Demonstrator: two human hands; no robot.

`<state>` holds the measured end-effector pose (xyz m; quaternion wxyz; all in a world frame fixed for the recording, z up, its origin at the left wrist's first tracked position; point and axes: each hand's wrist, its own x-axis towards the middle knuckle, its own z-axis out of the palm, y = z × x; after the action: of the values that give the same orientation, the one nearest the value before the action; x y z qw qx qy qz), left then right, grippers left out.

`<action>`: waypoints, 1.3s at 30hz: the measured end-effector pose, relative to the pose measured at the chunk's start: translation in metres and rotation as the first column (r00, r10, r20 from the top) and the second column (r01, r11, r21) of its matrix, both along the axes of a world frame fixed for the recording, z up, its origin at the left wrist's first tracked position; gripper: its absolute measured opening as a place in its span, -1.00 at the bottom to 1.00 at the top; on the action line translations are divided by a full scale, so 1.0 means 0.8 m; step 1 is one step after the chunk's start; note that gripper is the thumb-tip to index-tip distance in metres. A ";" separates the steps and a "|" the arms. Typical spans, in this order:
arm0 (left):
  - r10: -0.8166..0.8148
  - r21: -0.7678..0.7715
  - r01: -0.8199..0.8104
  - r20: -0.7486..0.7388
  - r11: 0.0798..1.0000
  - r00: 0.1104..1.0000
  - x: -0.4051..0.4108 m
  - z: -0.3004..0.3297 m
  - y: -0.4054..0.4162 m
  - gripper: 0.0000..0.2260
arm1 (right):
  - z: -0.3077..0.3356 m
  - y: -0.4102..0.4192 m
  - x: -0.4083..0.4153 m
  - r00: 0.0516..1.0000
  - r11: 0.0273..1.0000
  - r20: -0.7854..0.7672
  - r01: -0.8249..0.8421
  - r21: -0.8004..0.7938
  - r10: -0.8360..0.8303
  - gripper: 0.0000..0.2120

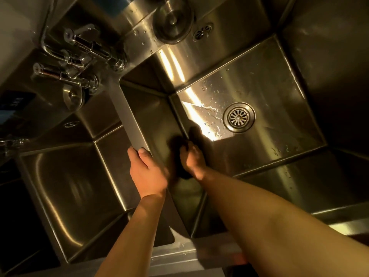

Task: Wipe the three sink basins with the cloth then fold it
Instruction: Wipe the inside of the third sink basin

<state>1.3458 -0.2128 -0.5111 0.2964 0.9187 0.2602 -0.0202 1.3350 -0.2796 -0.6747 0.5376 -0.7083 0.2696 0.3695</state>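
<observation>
I look down into a steel sink basin (265, 80) with a round drain (239, 117) in its wet floor. My right hand (192, 159) reaches down inside it and grips a dark cloth (182, 148) against the basin's left wall, near the bottom corner. The cloth is blurred and mostly in shadow. My left hand (146, 170) grips the divider rim (129, 116) between this basin and the basin on the left (65, 188), thumb on the inner side. A third basin shows only partly at the far left.
Chrome taps and pipes (79, 54) stick out from the back wall at upper left. A round steel plug (172, 19) and an overflow grille (202, 32) sit on the back wall. The front counter edge (175, 254) runs below my forearms.
</observation>
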 end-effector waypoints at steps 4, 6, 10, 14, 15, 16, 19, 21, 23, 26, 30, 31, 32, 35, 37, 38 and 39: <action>0.024 0.010 -0.024 -0.011 1.000 1.000 0.001 0.000 -0.002 -0.77 | 0.021 -0.006 -0.032 0.978 0.998 -0.199 -0.049 0.047 0.057 -0.56; 0.031 0.023 -0.031 -0.008 0.999 0.999 0.002 0.004 -0.005 -0.74 | 0.043 -0.016 -0.039 0.953 0.979 -0.224 -0.193 0.071 0.204 -0.56; 0.037 0.031 -0.036 -0.019 0.999 0.999 0.004 0.013 -0.009 -0.75 | 0.102 -0.047 -0.048 0.884 0.911 -0.221 -0.398 0.106 0.412 -0.60; 0.043 0.003 -0.043 -0.018 0.999 0.999 0.003 0.015 -0.009 -0.80 | 0.158 -0.058 -0.087 0.849 0.864 -0.178 -0.504 0.010 0.497 -0.59; 0.044 -0.005 -0.044 -0.013 0.999 0.999 0.003 0.015 -0.009 -0.80 | 0.171 -0.062 -0.093 0.797 0.806 -0.154 -0.592 -0.008 0.584 -0.53; 0.044 -0.014 -0.045 -0.010 0.999 0.999 0.003 0.016 -0.009 -0.80 | 0.181 -0.066 -0.097 0.713 0.716 -0.134 -0.697 -0.030 0.688 -0.49; 0.047 -0.038 -0.048 -0.012 0.998 0.999 0.003 0.017 -0.008 -0.78 | 0.210 -0.071 -0.097 0.469 0.462 -0.154 -0.883 -0.082 0.870 -0.47; 0.042 -0.027 -0.042 -0.004 0.999 0.999 0.004 0.016 -0.008 -0.77 | 0.218 -0.070 -0.098 0.354 0.348 -0.176 -0.935 -0.063 0.919 -0.45; 0.033 -0.018 -0.033 0.004 0.999 0.999 0.004 0.015 -0.008 -0.77 | 0.213 -0.071 -0.098 0.339 0.344 -0.173 -0.939 -0.006 0.925 -0.47; 0.027 -0.019 -0.027 0.003 0.999 1.000 0.003 0.013 -0.008 -0.77 | 0.181 -0.076 -0.089 0.417 0.432 -0.161 -0.899 0.068 0.894 -0.53; 0.018 -0.028 -0.018 -0.003 0.999 1.000 0.004 0.011 -0.006 -0.77 | 0.128 -0.092 -0.078 0.428 0.455 -0.188 -0.879 0.141 0.884 -0.52; 0.017 -0.022 -0.017 -0.001 1.000 1.000 0.004 0.011 -0.006 -0.77 | 0.118 -0.100 -0.077 0.407 0.431 -0.178 -0.893 0.131 0.896 -0.52; 0.015 -0.013 -0.015 0.002 1.000 1.000 0.004 0.010 -0.006 -0.77 | 0.108 -0.111 -0.077 0.393 0.414 -0.174 -0.905 0.101 0.903 -0.53; 0.010 0.020 -0.010 0.020 1.000 1.000 0.002 0.007 -0.007 -0.75 | 0.087 -0.170 -0.073 0.409 0.418 -0.213 -0.909 -0.002 0.888 -0.57; 0.003 0.035 -0.004 0.029 0.999 1.000 0.002 0.004 -0.006 -0.72 | 0.078 -0.229 -0.071 0.413 0.410 -0.267 -0.909 -0.070 0.871 -0.58; 0.002 0.041 -0.003 0.033 0.999 0.999 0.002 0.003 -0.004 -0.72 | 0.074 -0.261 -0.069 0.422 0.412 -0.305 -0.906 -0.098 0.854 -0.56; 0.003 0.045 -0.004 0.039 0.999 0.999 0.003 0.002 -0.003 -0.71 | 0.071 -0.292 -0.067 0.431 0.417 -0.351 -0.901 -0.119 0.831 -0.53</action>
<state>1.3480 -0.2153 -0.5094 0.2806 0.9249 0.2564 0.0042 1.2811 -0.5134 -0.6179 0.1202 -0.7646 -0.0251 0.6327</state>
